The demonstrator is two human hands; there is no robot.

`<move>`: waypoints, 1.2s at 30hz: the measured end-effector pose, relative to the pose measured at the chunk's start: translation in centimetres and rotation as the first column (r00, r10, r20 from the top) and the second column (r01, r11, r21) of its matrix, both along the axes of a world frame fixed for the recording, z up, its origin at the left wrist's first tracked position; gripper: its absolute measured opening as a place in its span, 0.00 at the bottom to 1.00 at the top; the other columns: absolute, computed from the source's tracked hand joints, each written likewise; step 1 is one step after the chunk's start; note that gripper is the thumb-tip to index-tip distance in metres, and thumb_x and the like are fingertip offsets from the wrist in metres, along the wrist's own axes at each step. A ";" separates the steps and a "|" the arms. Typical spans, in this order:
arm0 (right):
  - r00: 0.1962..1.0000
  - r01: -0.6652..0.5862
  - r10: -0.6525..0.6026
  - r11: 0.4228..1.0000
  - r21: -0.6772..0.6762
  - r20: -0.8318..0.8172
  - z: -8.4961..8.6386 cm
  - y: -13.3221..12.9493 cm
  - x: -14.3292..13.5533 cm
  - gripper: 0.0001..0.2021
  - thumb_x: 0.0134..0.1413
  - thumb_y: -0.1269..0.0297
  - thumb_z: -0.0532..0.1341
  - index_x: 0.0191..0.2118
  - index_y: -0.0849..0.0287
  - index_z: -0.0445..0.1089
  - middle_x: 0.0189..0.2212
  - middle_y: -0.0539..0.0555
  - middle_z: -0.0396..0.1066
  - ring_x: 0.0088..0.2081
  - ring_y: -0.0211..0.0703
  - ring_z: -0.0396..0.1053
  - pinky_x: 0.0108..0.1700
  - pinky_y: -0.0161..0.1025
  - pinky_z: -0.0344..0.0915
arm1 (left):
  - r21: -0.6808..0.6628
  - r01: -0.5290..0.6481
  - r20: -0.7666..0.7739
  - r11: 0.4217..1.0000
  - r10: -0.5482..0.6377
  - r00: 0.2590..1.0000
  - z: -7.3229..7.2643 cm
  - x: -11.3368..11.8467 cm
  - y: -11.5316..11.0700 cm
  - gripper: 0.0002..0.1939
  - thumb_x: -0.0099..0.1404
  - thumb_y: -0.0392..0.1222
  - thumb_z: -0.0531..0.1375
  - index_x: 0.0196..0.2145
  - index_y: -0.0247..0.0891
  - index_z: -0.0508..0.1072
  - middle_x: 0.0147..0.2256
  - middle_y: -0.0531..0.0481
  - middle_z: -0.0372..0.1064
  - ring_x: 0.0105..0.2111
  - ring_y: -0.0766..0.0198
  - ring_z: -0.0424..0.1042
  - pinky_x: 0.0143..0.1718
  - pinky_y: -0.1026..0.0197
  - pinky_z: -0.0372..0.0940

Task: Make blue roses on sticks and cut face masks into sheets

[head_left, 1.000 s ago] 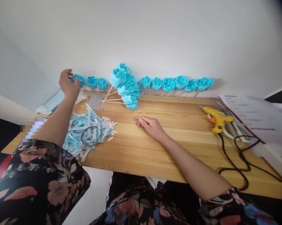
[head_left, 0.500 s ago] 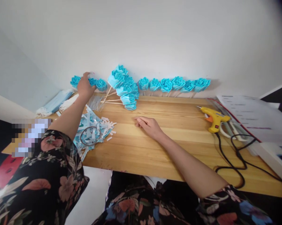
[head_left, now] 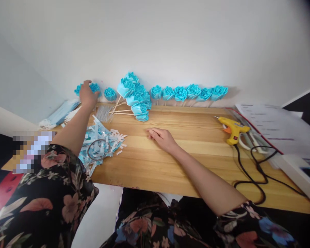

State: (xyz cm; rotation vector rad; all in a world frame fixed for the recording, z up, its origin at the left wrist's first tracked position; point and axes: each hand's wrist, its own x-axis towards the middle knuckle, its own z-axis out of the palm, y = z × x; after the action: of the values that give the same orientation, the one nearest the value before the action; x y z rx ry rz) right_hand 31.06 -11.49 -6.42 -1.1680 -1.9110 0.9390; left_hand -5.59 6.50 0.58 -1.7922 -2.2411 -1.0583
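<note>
At the back left, my left hand (head_left: 88,96) is closed around a blue crepe flower (head_left: 95,89), whose petals show between the thumb and fingers. Its stem is hidden. Part of another blue flower (head_left: 77,90) shows to the left of the hand, and a single flower (head_left: 110,93) stands apart to the right. My right hand (head_left: 162,138) rests on the wooden table (head_left: 149,165) with its fingers curled together, and nothing shows in it. Beyond it, several blue flowers on wooden sticks lie in a pile (head_left: 136,94).
A row of blue flowers (head_left: 180,93) leans along the wall. Blue and white strips (head_left: 99,134) lie heaped at left with a metal ring (head_left: 88,151) on top. Face masks (head_left: 58,115) sit behind. At right are a yellow glue gun (head_left: 233,129), its black cord, and papers (head_left: 268,127).
My left hand has shifted left along the wall, and the flower at its thumb has moved with it, widening the gap to the single flower. My right hand stays put.
</note>
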 end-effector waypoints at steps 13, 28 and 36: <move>0.999 0.009 -0.009 1.000 0.004 0.036 0.2 -0.1 0.0 0.17 0.66 0.58 0.53 0.47 0.57 0.77 0.32 0.52 0.79 0.35 0.41 0.74 0.41 0.36 0.64 | 0.030 0.157 -0.197 0.987 -0.148 0.969 0.1 1.9 -3.0 0.29 0.60 0.39 0.60 0.59 0.36 0.64 0.52 0.41 0.69 0.53 0.50 0.66 0.57 0.49 0.59; 1.000 0.012 -0.012 1.000 -0.001 0.022 0.1 0.0 -0.1 0.15 0.66 0.59 0.54 0.47 0.56 0.78 0.32 0.51 0.79 0.35 0.40 0.74 0.39 0.35 0.63 | -0.142 -0.014 -0.419 0.990 -0.047 0.907 0.0 6.2 -0.7 0.24 0.61 0.41 0.57 0.56 0.36 0.66 0.49 0.33 0.71 0.55 0.37 0.63 0.55 0.40 0.55; 1.000 0.006 -0.006 1.000 -0.001 0.023 -0.1 0.1 -0.1 0.15 0.66 0.59 0.54 0.45 0.56 0.78 0.32 0.51 0.79 0.35 0.40 0.73 0.39 0.34 0.63 | -0.163 0.089 -0.291 0.983 -0.133 0.947 0.8 5.0 -1.6 0.27 0.59 0.44 0.60 0.56 0.39 0.67 0.53 0.39 0.72 0.55 0.43 0.65 0.56 0.44 0.57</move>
State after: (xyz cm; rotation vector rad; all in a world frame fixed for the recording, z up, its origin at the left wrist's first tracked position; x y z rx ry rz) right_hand 30.92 -11.40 -6.47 -1.1894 -1.9242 0.9268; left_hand -0.55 4.93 1.43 -2.0019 -2.1016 -0.5929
